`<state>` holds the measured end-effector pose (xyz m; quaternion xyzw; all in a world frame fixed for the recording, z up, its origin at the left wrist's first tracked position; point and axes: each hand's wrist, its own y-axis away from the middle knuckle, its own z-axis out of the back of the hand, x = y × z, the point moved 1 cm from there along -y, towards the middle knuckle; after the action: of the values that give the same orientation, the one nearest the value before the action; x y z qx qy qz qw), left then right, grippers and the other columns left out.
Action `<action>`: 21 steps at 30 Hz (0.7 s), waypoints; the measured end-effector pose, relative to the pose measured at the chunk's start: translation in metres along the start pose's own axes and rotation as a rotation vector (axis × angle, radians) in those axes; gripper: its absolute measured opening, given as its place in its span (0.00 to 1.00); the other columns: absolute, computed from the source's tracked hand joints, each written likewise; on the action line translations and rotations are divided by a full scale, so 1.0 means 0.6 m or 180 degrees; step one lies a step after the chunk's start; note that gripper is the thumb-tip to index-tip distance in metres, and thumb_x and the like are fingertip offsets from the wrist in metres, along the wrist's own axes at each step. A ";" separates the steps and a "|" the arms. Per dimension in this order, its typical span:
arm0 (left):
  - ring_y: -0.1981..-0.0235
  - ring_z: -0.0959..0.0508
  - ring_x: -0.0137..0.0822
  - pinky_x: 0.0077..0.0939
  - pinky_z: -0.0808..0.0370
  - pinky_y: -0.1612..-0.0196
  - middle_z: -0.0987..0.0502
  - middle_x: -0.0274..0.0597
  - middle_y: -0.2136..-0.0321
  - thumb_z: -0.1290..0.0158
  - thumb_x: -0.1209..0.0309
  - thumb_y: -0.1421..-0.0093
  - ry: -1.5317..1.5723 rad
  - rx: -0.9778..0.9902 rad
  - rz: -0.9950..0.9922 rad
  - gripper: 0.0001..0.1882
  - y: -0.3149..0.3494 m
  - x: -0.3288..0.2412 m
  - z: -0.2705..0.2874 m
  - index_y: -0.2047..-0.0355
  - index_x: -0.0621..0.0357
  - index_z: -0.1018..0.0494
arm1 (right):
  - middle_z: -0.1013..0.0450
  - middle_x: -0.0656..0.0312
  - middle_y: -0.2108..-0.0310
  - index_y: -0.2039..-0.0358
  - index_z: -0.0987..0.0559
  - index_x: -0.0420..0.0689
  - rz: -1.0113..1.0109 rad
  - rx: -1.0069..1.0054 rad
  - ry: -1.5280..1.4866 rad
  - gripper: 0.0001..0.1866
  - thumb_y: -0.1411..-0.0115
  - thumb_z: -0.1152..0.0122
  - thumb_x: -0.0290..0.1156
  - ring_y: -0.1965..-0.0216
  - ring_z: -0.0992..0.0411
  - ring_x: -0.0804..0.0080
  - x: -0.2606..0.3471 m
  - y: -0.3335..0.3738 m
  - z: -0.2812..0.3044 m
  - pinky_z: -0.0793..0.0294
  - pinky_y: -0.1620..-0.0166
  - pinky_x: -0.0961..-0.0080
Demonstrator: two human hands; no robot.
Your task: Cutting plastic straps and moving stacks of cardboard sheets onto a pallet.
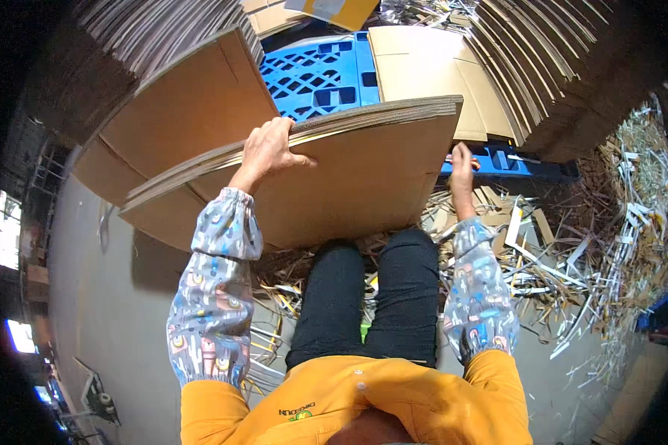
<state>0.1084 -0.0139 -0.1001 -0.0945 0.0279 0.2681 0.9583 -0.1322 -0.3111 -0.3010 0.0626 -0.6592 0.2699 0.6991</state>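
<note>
I hold a thick stack of flat brown cardboard sheets (356,174) upright in front of my legs. My left hand (269,148) grips its top edge, fingers curled over the layered sheets. My right hand (462,162) is pressed against the stack's right side edge, just in front of a blue plastic pallet (315,74). The stack's lower edge is hidden behind my knees. Both forearms wear patterned sleeve covers.
More flat cardboard sheets (193,111) lean at the left. Fanned piles of cardboard (542,59) rise at the upper right and upper left. Cardboard strips and offcuts (571,252) litter the grey floor (104,297) at the right.
</note>
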 end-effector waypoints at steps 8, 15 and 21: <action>0.59 0.29 0.44 0.38 0.33 0.57 0.29 0.45 0.64 0.40 0.40 0.62 0.0110 -0.0101 -0.0140 0.36 0.012 -0.013 0.004 0.63 0.57 0.32 | 0.48 0.47 0.41 0.41 0.46 0.43 0.1938 0.1463 0.2650 0.49 0.60 0.30 0.43 0.40 0.49 0.51 0.298 -0.109 0.029 0.49 0.39 0.60; 0.58 0.29 0.41 0.38 0.32 0.56 0.29 0.41 0.63 0.41 0.38 0.63 0.0298 -0.0377 0.0032 0.37 -0.005 -0.001 -0.012 0.60 0.53 0.30 | 0.31 0.45 0.60 0.56 0.33 0.36 0.1088 0.2156 0.3257 0.37 0.60 0.30 0.47 0.55 0.32 0.52 0.336 -0.140 0.009 0.33 0.53 0.63; 0.58 0.29 0.40 0.37 0.32 0.55 0.29 0.40 0.63 0.39 0.39 0.66 0.0281 -0.0770 -0.0119 0.38 -0.052 0.022 -0.025 0.60 0.52 0.29 | 0.30 0.51 0.68 0.65 0.28 0.40 0.1528 0.0876 0.3980 0.30 0.57 0.35 0.53 0.62 0.32 0.55 0.316 -0.076 0.000 0.33 0.60 0.63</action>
<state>0.1360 -0.0361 -0.1110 -0.2217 0.0357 0.2472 0.9426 -0.1141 -0.2938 -0.1077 -0.1646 -0.0869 0.4842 0.8549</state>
